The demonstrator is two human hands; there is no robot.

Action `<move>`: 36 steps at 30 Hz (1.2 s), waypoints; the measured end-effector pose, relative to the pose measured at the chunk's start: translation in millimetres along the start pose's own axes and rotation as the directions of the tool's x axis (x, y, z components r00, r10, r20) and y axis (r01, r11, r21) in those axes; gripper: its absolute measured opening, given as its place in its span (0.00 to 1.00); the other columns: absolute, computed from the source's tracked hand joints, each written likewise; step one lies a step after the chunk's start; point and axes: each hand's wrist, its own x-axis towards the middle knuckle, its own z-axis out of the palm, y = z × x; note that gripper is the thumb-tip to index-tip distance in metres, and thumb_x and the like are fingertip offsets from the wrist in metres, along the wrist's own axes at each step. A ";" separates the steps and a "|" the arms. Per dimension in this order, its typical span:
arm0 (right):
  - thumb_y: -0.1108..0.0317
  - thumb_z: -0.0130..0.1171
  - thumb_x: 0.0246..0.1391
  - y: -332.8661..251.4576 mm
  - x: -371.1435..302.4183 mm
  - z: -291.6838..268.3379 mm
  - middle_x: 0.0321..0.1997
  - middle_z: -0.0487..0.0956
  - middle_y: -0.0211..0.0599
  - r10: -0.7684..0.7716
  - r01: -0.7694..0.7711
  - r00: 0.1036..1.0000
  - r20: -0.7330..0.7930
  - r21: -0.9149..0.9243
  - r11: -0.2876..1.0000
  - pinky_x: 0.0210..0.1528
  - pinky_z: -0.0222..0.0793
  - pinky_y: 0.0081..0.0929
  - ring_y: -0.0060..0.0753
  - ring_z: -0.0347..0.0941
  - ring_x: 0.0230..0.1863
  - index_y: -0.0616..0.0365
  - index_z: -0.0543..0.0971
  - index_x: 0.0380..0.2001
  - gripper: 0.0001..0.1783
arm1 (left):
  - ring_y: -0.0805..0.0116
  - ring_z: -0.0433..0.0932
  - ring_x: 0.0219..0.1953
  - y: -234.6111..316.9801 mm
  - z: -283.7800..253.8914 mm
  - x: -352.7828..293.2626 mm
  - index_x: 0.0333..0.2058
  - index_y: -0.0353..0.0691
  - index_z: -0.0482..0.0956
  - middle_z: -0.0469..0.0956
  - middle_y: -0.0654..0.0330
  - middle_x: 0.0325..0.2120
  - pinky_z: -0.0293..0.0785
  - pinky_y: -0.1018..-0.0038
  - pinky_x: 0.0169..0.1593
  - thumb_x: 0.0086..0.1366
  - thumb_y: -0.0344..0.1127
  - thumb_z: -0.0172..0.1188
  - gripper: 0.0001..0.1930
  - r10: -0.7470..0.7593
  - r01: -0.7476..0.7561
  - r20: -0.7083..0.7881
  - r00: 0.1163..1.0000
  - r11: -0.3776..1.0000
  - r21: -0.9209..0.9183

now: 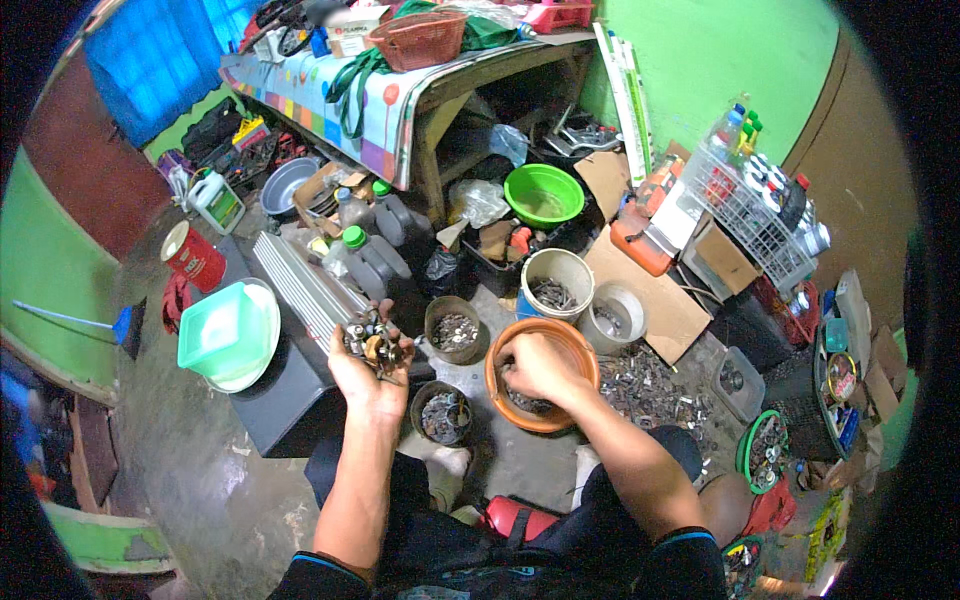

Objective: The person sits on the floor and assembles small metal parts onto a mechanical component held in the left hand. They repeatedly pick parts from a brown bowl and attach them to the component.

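My left hand [372,362] is turned palm up, its fingers curled around a heap of small metal hardware [378,342], silvery and brassy pieces that look like nuts and bolts. Inside an orange-brown plastic basin [545,426], my right hand [540,368] points down with its fingers bent together. What they hold, if anything, is hidden. Dark metal bits [527,403] lie in the bottom of this basin. Between my hands stand a round tub of small metal pieces [453,331] and, nearer me, a dark tub of similar pieces [441,415].
A white bucket [557,268] and a whitish pail [612,318] stand behind the basin. Loose metal scraps [655,392] cover the floor to the right. At my left, a black box [285,400] carries a mint-green container [230,330]. A cloth-covered table [370,95] stands beyond.
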 end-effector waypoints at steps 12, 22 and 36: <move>0.75 0.65 0.42 21.2 52.9 20.1 0.36 0.82 0.48 0.063 0.099 0.925 -0.376 0.398 0.912 0.35 0.77 0.32 0.39 0.80 0.31 0.62 0.81 0.39 0.17 | 0.64 0.73 0.23 -19.2 10.5 -1.6 0.35 0.37 0.74 0.74 0.57 0.22 0.74 0.70 0.27 0.68 0.48 0.40 0.20 -0.099 0.117 -0.106 0.989 0.977 0.177; 0.73 0.63 0.45 -28.3 -40.3 -49.2 0.32 0.81 0.42 -0.161 0.343 0.790 -0.591 0.209 0.916 0.39 0.73 0.30 0.39 0.79 0.34 0.62 0.81 0.31 0.08 | 0.67 0.76 0.26 -44.1 25.7 -26.4 0.37 0.39 0.77 0.79 0.59 0.28 0.72 0.72 0.29 0.68 0.51 0.42 0.22 -0.229 0.219 -0.013 0.973 0.911 0.350; 0.72 0.65 0.44 -38.2 -49.2 -54.1 0.35 0.80 0.44 -0.256 0.430 0.822 -0.509 0.260 0.865 0.42 0.72 0.29 0.40 0.78 0.37 0.62 0.80 0.39 0.15 | 0.72 0.76 0.23 -60.9 27.6 -39.1 0.36 0.40 0.75 0.79 0.60 0.28 0.69 0.81 0.19 0.65 0.49 0.47 0.17 -0.486 0.449 0.061 0.872 0.842 0.298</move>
